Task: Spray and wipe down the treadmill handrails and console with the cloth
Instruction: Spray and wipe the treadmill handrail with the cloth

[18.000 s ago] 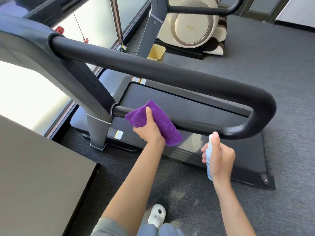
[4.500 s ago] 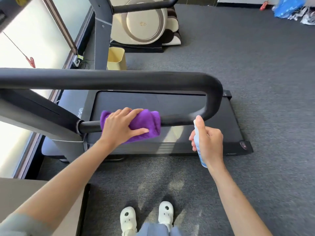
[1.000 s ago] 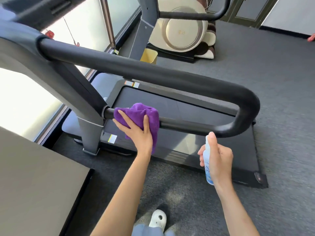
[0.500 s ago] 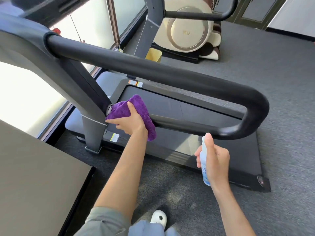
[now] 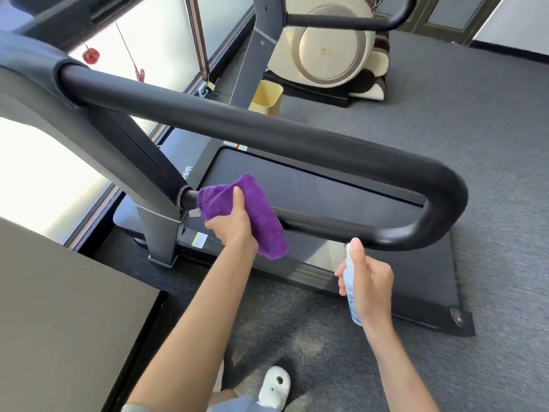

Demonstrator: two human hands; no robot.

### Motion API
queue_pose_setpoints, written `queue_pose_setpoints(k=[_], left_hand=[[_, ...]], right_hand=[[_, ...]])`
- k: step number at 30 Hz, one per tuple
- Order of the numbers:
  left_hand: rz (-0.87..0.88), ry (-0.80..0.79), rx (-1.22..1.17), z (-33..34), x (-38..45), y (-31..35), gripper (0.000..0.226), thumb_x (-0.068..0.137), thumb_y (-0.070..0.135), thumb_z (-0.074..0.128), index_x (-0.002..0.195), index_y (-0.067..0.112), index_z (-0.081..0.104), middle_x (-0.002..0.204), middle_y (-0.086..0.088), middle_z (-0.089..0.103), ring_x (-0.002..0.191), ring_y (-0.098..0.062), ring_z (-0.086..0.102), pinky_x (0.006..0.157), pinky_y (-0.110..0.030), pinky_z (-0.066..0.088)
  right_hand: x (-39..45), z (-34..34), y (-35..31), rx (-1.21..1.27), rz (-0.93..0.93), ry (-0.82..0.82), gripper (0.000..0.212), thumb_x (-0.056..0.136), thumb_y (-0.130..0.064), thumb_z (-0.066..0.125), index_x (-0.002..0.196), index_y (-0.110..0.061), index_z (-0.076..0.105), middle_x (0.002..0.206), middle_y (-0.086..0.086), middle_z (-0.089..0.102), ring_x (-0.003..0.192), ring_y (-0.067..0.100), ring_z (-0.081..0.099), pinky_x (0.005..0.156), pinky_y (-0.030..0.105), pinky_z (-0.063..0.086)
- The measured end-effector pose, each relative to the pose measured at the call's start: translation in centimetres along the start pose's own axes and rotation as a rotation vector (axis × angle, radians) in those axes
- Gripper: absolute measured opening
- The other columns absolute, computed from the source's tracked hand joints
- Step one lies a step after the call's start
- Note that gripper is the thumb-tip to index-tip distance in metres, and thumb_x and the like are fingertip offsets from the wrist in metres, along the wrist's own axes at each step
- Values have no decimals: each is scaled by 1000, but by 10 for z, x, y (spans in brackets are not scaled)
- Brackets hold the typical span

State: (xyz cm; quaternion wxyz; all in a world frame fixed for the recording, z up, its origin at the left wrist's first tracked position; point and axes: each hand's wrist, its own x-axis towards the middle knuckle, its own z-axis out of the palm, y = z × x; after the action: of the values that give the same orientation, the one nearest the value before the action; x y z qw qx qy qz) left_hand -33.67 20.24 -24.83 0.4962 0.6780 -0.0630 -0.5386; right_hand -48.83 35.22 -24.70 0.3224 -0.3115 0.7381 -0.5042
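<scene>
At the far left a dark worktop (image 5: 68, 307) fills the corner, and beside it the grey upright post (image 5: 160, 233) of the treadmill carries the black handrail (image 5: 297, 138). The left hand (image 5: 233, 226) is curled around the purple cloth (image 5: 261, 215), which is wrapped over the lower bar of the handrail, close to the post. More to the right, the right hand (image 5: 371, 289) grips a small spray bottle (image 5: 350, 286) upright just under the bend of the handrail, with the forefinger on its top.
</scene>
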Motion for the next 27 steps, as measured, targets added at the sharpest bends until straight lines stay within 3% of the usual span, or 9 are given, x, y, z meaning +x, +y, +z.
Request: queue_pose_setpoints(k=[4,7,10,16,22,27], left_hand=[[55,70,-39,-8,18,20,97,79,47,77,146,6,21,137,-10,50,117,-29,58,92,-35,50],[61,99,-23,-2,6,10,95,79,49,75,145,7,22,136,-12,50,116,-32,58,90,-35,49],[29,51,21,17,-33,-19,96,78,54,73,145,8,22,136,-14,51,119,-34,55,104,-43,44],[-41,-23,-38,31,-73,-39,91,78,45,77,142,7,25,137,-12,49,120,-31,54,91,-31,43],[-26,60,-128,31,-54,-27,90,75,43,81,141,13,27,126,-7,54,102,-26,59,85,-36,49],[-70,-35,-199,60,-108,-74,92,73,42,83,143,20,27,114,1,53,91,-18,56,81,-31,48]], right_hand=[[4,4,-6,6,-13,-33,76,76,-77,46,51,-6,56,44,13,51,42,19,46,64,41,44],[3,1,-3,1,-31,-43,74,77,-76,46,49,-9,56,43,7,51,42,19,47,63,40,45],[-1,-10,2,-94,-103,-44,67,80,-76,43,48,-18,57,41,1,51,44,19,50,64,44,50],[-6,-43,9,-40,-112,12,70,81,-75,45,49,-15,58,41,8,50,40,17,47,60,37,43],[-4,-60,12,-1,-95,40,68,79,-73,46,45,-15,56,48,15,54,41,16,47,59,34,40],[-3,-70,10,34,-117,107,70,81,-71,48,50,-9,57,47,16,52,43,20,48,58,35,41]])
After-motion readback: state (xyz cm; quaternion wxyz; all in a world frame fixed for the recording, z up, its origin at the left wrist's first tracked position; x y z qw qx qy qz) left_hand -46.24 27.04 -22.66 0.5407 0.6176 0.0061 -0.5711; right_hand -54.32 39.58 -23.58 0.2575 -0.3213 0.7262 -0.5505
